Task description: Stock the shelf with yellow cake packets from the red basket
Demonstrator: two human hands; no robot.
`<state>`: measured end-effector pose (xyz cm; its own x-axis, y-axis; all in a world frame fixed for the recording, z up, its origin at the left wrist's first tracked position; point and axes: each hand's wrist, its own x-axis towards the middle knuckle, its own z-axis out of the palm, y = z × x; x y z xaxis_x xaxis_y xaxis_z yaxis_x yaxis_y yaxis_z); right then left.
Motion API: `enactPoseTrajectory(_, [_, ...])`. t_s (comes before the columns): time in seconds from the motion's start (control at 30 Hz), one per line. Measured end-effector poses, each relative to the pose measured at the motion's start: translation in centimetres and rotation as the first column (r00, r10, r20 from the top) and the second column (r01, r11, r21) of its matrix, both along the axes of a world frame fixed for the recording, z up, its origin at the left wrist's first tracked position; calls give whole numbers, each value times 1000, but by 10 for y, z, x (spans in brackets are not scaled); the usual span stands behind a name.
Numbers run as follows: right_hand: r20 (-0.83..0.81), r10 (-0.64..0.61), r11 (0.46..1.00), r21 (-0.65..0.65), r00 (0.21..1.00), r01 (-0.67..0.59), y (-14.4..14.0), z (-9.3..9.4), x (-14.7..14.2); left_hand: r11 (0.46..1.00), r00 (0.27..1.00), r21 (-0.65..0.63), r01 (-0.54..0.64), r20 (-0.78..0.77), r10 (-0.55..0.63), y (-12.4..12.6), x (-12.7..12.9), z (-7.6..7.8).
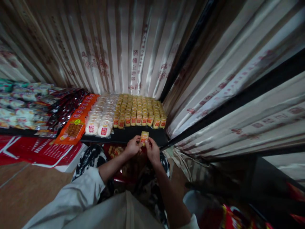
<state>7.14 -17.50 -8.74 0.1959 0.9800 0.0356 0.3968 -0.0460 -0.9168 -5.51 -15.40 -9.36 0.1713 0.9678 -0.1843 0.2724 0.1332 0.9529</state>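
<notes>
Between both hands I hold a small yellow packaged cake (pixel 144 136) with a red and orange label, just in front of the shelf edge. My left hand (pixel 133 146) pinches its left side, and my right hand (pixel 152 151) has fingers closed on its lower right. Behind it, rows of similar yellow packaged cakes (pixel 139 111) stand on the black shelf (pixel 128 135). Left of those rows are round white packaged cakes (pixel 101 119) in clear wrap.
An orange snack packet (pixel 76 122) overhangs the shelf edge, beside dark packets (pixel 63 109) and white packets (pixel 21 105). Pleated printed curtains (pixel 133 47) hang behind and to the right on dark bars. Red bags (pixel 45 151) lie below at left.
</notes>
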Motion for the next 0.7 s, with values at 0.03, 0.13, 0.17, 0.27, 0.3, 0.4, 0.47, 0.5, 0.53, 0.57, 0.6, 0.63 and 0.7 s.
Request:
enactPoseTrajectory(0.03, [38, -24, 999, 31, 999, 22, 5, 0, 2, 1000, 1000, 6, -1, 16, 1, 4, 3, 1])
enactPoseTrajectory(0.13, [100, -82, 987, 144, 992, 67, 23, -1, 6, 999, 999, 20, -49, 20, 48, 16, 13, 6])
enactPoseTrajectory(0.17, [108, -90, 983, 172, 990, 71, 30, -1, 6, 997, 997, 20, -76, 11, 75, 20, 16, 7])
enactPoseTrajectory(0.27, [130, -97, 980, 188, 987, 71, 51, 0, 5, 991, 991, 2, -137, 3, 137, 28, 22, 7])
enactPoseTrajectory(0.3, [142, -89, 982, 178, 986, 63, 58, 1, 5, 989, 989, -12, -145, 13, 145, 30, 23, 7])
enactPoseTrajectory(0.4, [187, -71, 988, 146, 980, 44, 76, 4, 2, 983, 983, -55, -174, 46, 176, 34, 25, 3])
enactPoseTrajectory(0.47, [215, -73, 991, 124, 974, 47, 85, 4, 1, 978, 979, -72, -194, 43, 197, 35, 24, -1])
enactPoseTrajectory(0.5, [227, -75, 992, 114, 971, 50, 88, 4, 1, 977, 978, -76, -200, 39, 204, 36, 24, -3])
enactPoseTrajectory(0.53, [238, -75, 993, 106, 968, 51, 91, 3, 0, 976, 978, -80, -203, 35, 206, 37, 24, -5])
enactPoseTrajectory(0.57, [248, -72, 994, 103, 966, 48, 93, 2, 0, 976, 978, -83, -202, 31, 205, 37, 24, -7])
enactPoseTrajectory(0.6, [259, -65, 994, 103, 964, 39, 94, 1, 0, 976, 978, -82, -202, 28, 205, 38, 23, -9])
enactPoseTrajectory(0.63, [268, -55, 994, 108, 962, 27, 95, 0, 1, 976, 978, -77, -203, 25, 206, 40, 24, -10])
enactPoseTrajectory(0.7, [279, -51, 992, 126, 959, 16, 95, -2, 1, 976, 977, -57, -211, 8, 212, 42, 24, -11])
